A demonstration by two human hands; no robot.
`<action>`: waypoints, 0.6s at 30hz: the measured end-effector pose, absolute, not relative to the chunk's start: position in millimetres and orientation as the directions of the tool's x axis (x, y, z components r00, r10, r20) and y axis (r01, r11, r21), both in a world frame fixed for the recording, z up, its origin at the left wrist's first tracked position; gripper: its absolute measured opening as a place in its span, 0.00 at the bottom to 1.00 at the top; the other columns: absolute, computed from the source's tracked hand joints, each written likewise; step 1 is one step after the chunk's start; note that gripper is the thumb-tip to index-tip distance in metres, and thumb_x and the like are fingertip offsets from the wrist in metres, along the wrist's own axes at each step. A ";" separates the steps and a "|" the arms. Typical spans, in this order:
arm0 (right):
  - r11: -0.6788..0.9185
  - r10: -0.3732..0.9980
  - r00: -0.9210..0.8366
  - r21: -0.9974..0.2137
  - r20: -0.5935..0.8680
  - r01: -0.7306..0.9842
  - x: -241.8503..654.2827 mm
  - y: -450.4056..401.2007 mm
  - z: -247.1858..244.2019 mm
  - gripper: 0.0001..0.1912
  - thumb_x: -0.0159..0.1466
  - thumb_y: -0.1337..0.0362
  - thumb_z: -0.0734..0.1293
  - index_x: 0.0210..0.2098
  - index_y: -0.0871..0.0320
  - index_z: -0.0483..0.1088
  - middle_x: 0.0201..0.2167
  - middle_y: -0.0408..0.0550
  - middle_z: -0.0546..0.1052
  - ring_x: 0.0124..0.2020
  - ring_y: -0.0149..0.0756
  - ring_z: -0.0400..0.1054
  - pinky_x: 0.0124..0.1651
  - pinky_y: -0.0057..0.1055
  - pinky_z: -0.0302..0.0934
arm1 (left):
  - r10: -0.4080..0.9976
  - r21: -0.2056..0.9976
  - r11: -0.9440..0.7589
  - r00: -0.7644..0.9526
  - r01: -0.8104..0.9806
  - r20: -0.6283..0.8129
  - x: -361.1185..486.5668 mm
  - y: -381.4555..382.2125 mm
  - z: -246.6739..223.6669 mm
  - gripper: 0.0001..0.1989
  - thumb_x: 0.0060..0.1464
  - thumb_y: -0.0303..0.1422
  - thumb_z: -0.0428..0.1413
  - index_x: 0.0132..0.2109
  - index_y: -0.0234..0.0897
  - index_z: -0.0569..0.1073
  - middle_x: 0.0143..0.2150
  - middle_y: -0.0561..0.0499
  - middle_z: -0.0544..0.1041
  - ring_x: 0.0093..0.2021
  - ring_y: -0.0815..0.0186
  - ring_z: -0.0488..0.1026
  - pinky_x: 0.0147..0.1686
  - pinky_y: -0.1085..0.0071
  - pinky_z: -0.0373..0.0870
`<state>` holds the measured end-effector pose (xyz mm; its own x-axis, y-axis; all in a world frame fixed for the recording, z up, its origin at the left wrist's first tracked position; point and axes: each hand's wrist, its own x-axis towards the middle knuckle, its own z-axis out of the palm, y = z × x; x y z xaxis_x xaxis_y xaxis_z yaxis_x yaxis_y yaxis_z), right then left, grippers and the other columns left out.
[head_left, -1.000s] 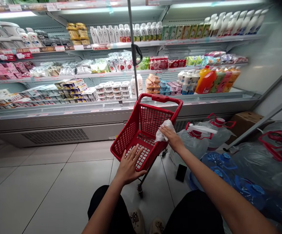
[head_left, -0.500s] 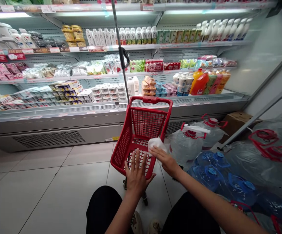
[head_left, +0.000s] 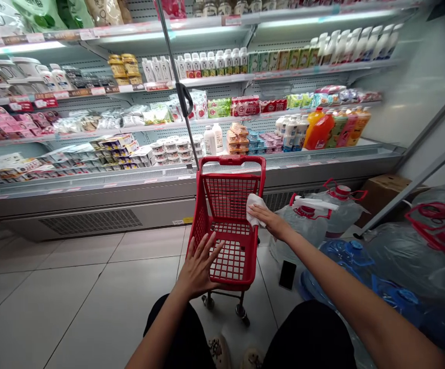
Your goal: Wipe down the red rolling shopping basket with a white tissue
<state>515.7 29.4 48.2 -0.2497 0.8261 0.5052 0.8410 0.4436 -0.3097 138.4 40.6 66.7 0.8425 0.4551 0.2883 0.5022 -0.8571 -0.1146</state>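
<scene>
A red plastic basket cart (head_left: 228,228) on wheels stands before me, its pull handle at the far side. My right hand (head_left: 266,218) presses a white cloth (head_left: 254,209) against the cart's right side, near the upper rim. Fingers spread, my left hand (head_left: 200,266) is over the cart's near left corner and holds nothing; whether it touches the rim I cannot tell.
Behind the cart runs a refrigerated shelf (head_left: 122,197) full of dairy and drinks. Large water bottles (head_left: 303,230) crowd the right, with a cardboard box (head_left: 384,187) behind. A phone (head_left: 287,274) lies on the floor. A thin pole (head_left: 174,66) rises behind the cart.
My right hand and the cloth have moved from the basket's inside up to its right side. My left hand has shifted left. The cart is turned slightly, and the phone shows more fully.
</scene>
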 end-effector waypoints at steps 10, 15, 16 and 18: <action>0.484 0.812 -0.270 -0.338 0.518 0.807 463.4 -34.6 19.9 0.44 0.60 0.83 0.51 0.72 0.52 0.60 0.71 0.46 0.66 0.75 0.36 0.51 0.75 0.48 0.52 | 0.526 -0.100 -0.797 0.767 0.595 0.369 160.1 31.4 53.6 0.55 0.55 0.59 0.60 0.78 0.46 0.42 0.80 0.48 0.47 0.79 0.50 0.44 0.75 0.48 0.39; 0.438 0.846 -0.246 -0.356 0.472 0.825 422.1 -93.0 10.9 0.50 0.55 0.83 0.52 0.75 0.50 0.53 0.72 0.44 0.64 0.75 0.38 0.50 0.75 0.51 0.53 | 0.497 -0.117 -0.800 0.760 0.588 0.419 166.2 28.1 51.3 0.51 0.60 0.57 0.56 0.78 0.42 0.42 0.79 0.48 0.49 0.78 0.54 0.47 0.76 0.54 0.41; 0.417 0.851 -0.232 -0.338 0.470 0.844 411.0 -100.6 8.8 0.51 0.55 0.83 0.52 0.76 0.51 0.51 0.72 0.45 0.63 0.75 0.39 0.50 0.75 0.51 0.53 | 0.497 -0.119 -0.797 0.754 0.593 0.429 168.7 27.2 49.8 0.51 0.60 0.57 0.56 0.78 0.42 0.42 0.79 0.48 0.49 0.78 0.55 0.47 0.76 0.54 0.42; 0.360 0.853 -0.184 -0.295 0.489 0.885 386.3 -108.3 4.7 0.51 0.55 0.83 0.53 0.77 0.53 0.47 0.74 0.47 0.61 0.76 0.41 0.49 0.74 0.52 0.54 | 0.499 -0.117 -0.791 0.743 0.601 0.446 176.1 24.4 46.2 0.51 0.61 0.56 0.55 0.79 0.40 0.40 0.79 0.48 0.50 0.78 0.55 0.47 0.76 0.54 0.42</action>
<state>386.3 -108.3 4.7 -0.1843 0.8527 0.4889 0.8850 0.3603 -0.2948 176.1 24.4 46.2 0.7428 0.4990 0.4463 0.6012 -0.7906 -0.1167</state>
